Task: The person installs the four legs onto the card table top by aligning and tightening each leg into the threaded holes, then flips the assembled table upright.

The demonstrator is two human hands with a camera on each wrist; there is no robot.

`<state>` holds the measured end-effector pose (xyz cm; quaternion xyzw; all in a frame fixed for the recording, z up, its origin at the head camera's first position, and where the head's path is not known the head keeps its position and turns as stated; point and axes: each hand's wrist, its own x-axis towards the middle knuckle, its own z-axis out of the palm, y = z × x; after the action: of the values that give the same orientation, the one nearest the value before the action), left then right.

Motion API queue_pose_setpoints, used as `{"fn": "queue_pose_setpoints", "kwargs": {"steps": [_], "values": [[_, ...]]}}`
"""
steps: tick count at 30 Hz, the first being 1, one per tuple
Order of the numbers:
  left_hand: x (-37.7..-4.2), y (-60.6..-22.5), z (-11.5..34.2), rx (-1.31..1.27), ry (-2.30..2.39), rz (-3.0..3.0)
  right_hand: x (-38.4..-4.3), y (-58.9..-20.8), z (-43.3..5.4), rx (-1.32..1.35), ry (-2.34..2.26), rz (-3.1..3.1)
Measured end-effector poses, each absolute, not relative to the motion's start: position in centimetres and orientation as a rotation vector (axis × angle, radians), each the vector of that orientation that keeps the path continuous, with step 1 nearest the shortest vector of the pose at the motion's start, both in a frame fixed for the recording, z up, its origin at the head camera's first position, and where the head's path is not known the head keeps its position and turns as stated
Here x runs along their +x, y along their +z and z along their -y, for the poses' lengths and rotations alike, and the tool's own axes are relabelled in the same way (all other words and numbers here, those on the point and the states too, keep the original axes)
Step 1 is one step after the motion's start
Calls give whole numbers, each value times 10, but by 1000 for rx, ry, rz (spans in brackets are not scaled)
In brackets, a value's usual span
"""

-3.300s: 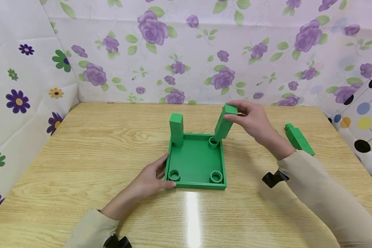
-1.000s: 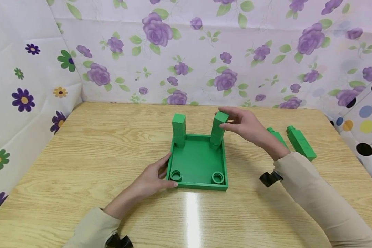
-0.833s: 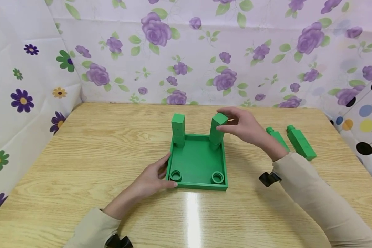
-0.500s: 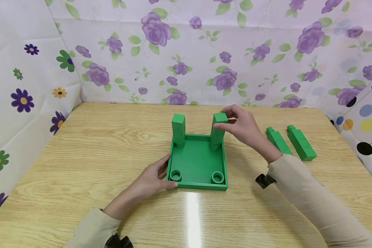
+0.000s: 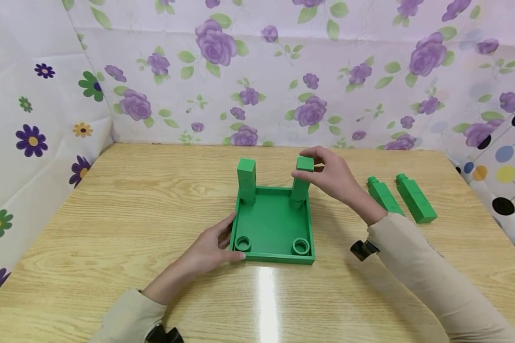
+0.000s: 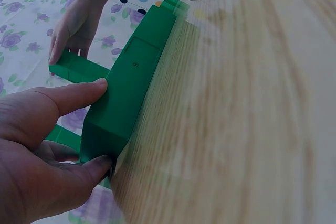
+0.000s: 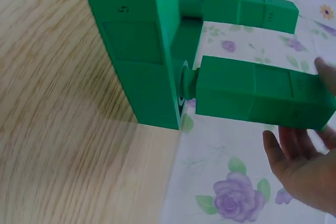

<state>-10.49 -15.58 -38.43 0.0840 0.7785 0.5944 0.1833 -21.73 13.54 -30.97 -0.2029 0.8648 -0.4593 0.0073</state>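
A shallow square green tray (image 5: 272, 224) lies on the table with a ring socket at each corner. My left hand (image 5: 206, 250) holds its front-left corner, thumb on the front edge and fingers along the left side. My right hand (image 5: 332, 176) grips the top of a square green post (image 5: 301, 188) between thumb and fingers. That post stands nearly upright at the back-right socket; a strip of its narrow neck (image 7: 190, 82) shows above the ring in the right wrist view. Another green post (image 5: 246, 178) stands in the back-left corner. Both front sockets, left (image 5: 242, 244) and right (image 5: 300, 246), hold no post.
Two more green posts, one nearer (image 5: 384, 196) and one farther right (image 5: 415, 199), lie to the right with narrow ends pointing back. My right sleeve passes close to them. Flowered sheets (image 5: 257, 71) rise behind the wooden table (image 5: 163, 190) and at its sides.
The right post went from tilted over its socket to nearly upright in it. Its top face has turned as my right fingers shifted round it. My left hand has kept its hold.
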Motion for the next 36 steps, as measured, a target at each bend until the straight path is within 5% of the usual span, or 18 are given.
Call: {"fn": "queue_pose_setpoints", "kwargs": {"steps": [17, 36], "values": [[-105, -386, 157, 253, 1687, -2180, -229, -312, -157, -769, -1633, -2189], [-105, -387, 158, 276, 1695, -2173, -229, -312, -151, -690, -1562, -2369]]}}
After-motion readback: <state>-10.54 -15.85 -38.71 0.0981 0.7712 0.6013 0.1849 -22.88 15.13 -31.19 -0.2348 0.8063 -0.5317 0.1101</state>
